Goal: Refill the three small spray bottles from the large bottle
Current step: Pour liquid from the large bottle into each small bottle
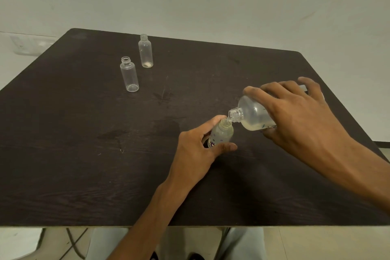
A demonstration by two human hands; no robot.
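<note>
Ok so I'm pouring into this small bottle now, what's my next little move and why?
Probably keep the large bottle tilted, its mouth over the flowered small bottle that your left hand steadies. Little liquid remains pooled low in the large bottle, so tip it slightly further.

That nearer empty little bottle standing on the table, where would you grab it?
Grip the nearer empty bottle around its straight clear body, below the threaded neck, coming from the side. It stands upright and uncapped, apart from the farther bottle, so fingers fit around it.
</note>
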